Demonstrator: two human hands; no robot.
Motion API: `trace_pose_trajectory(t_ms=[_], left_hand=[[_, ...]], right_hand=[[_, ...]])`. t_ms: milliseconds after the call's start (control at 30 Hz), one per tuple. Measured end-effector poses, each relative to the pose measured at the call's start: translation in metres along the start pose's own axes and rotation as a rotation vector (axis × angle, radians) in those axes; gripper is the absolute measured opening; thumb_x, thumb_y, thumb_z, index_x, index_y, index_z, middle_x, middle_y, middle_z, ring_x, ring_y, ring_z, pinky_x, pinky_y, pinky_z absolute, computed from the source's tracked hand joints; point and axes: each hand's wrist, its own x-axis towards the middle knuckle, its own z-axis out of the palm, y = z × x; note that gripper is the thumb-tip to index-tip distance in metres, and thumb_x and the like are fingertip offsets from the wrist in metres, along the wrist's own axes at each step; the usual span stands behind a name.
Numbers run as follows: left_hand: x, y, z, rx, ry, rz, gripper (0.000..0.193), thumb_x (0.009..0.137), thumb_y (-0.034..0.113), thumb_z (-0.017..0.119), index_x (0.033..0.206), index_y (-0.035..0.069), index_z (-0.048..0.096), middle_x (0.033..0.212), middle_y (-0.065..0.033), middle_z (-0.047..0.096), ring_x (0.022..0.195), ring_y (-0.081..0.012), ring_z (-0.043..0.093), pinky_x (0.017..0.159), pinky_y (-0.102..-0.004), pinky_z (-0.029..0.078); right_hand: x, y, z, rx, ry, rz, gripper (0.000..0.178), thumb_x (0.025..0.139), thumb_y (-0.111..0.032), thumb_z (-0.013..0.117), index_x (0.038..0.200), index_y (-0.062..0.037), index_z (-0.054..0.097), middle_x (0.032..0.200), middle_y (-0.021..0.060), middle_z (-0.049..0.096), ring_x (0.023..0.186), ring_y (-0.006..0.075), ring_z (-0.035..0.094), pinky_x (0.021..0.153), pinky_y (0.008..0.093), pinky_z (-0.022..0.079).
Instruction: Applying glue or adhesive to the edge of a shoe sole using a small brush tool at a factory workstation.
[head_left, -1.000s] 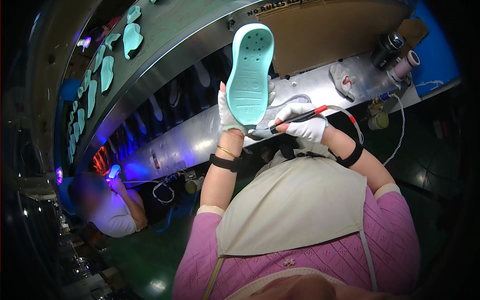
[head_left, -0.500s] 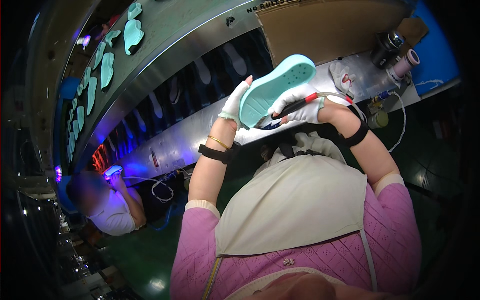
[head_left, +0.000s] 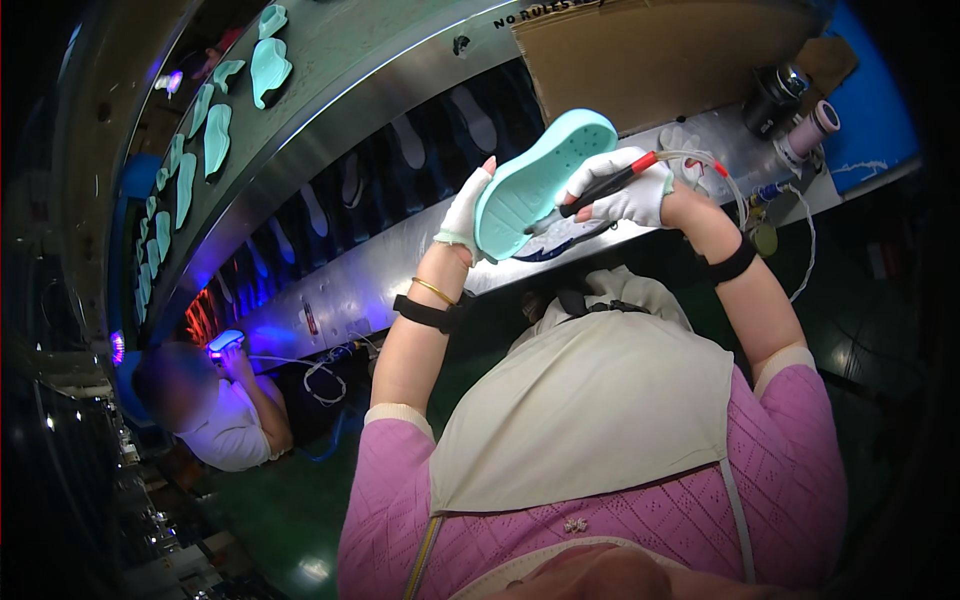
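My left hand [head_left: 462, 218], in a white glove with bare fingertips, grips the heel end of a mint-green shoe sole [head_left: 535, 180]. The sole is tilted over the metal bench, its inner face toward me and small holes at the far toe end. In my gloved right hand [head_left: 640, 200] is a black pen-shaped tool [head_left: 602, 188] with a red rear end and a thin hose. Its tip points down and left over the sole's near edge; whether they touch I cannot tell. Below the sole lies a dark blue item [head_left: 570, 243], partly hidden.
Mint-green shoe parts [head_left: 217, 140] lie on the green conveyor [head_left: 340, 40] at far left. Pale soles [head_left: 408, 142] fill a dark rack behind the bench [head_left: 370, 265]. A cardboard sheet [head_left: 650, 60], black flask [head_left: 772, 100] and pink cup [head_left: 812, 128] stand right. A co-worker [head_left: 225, 420] sits left.
My right hand and the tool have moved right and slightly up, uncovering the dark blue item. The sole has shifted a little left with my left hand. The conveyor parts have crept slightly right.
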Motion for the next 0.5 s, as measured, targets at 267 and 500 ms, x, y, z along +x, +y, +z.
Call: trace_pose_trajectory(t_ms=[267,500], left_hand=[[-0.004,-0.025,0.013,-0.369,-0.162,0.251,0.07,0.09,0.058,0.028,0.127,0.0,0.043,0.117,-0.0206,0.054,0.102,-0.0348,0.057,0.09,-0.0457,0.046],[-0.007,-0.041,0.024,-0.567,-0.377,0.242,0.067,0.089,0.057,0.035,0.129,0.005,0.042,0.121,-0.0178,0.052,0.108,-0.0325,0.052,0.092,-0.0466,0.044]], right_hand=[[-0.001,0.016,0.06,0.141,0.169,-0.146,0.011,0.078,-0.008,0.07,0.083,-0.0037,0.062,0.082,0.0028,0.062,0.074,0.0092,0.057,0.068,0.0241,0.047],[0.01,0.016,0.047,0.289,0.499,-0.102,0.01,0.078,-0.006,0.068,0.083,-0.003,0.06,0.084,0.0043,0.062,0.076,0.01,0.059,0.07,0.0245,0.049]])
